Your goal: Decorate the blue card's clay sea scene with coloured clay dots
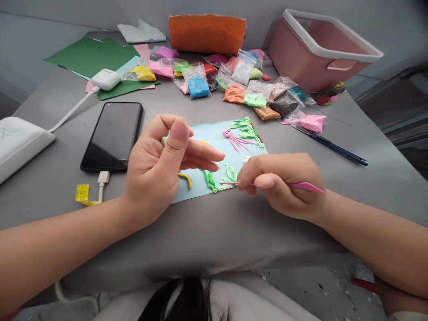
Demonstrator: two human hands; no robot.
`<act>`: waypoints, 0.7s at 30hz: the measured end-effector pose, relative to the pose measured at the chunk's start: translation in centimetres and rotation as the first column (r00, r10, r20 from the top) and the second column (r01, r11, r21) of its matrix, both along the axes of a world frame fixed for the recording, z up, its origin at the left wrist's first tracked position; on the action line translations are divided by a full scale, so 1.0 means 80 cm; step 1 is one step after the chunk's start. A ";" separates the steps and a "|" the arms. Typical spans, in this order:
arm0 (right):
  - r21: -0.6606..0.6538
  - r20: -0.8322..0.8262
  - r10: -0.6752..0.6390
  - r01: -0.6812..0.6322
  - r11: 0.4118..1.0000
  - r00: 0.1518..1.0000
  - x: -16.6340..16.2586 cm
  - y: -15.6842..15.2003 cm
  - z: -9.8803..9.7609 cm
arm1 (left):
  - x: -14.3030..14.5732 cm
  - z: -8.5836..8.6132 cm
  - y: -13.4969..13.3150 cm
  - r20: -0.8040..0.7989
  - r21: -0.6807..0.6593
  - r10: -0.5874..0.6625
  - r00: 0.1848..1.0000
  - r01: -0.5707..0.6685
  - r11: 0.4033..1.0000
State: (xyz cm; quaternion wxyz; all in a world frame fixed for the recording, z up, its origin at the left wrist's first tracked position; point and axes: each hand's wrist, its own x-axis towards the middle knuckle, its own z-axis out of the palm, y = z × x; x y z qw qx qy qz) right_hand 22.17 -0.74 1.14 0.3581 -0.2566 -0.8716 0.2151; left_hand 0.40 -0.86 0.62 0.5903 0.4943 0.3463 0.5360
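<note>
My left hand (160,165) hovers over the left part of a light blue card (214,138), thumb pinched against the fingers on a small pale green bit of clay (164,140). My right hand (281,183) is closed around a pink sculpting tool (306,187), its tip resting near green clay seaweed (220,178) at the card's lower edge. A pink clay octopus (230,136) and more green clay plants (249,129) sit on the card's upper right. A yellow clay piece (186,179) lies below my left fingers.
A black phone (113,133) lies on its cable left of the card, beside a white power bank (20,142) and earbud case (106,79). Several bags of coloured clay (234,84) lie behind, with a pink bin (317,49), orange pouch (206,33), green paper (90,55) and a blue pen (337,149).
</note>
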 end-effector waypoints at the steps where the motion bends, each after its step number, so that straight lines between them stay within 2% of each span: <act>1: -0.018 0.018 0.006 -0.005 1.000 1.000 0.000 0.001 -0.001 | -0.001 -0.002 0.001 -0.016 0.030 0.019 1.000 -0.018 0.999; 7: -0.063 0.024 -0.006 0.007 0.998 1.000 -0.003 0.003 -0.007 | -0.002 -0.007 0.002 -0.238 0.167 0.116 0.964 -0.077 0.983; 12: -0.065 -0.020 0.013 -0.014 0.998 1.000 -0.006 0.005 -0.008 | -0.002 -0.005 -0.002 -0.423 0.162 0.070 0.904 -0.001 0.987; 21: -0.081 -0.019 0.006 -0.007 0.997 1.000 -0.010 0.004 -0.004 | 0.000 0.003 -0.001 -0.630 0.298 0.076 0.773 0.150 0.943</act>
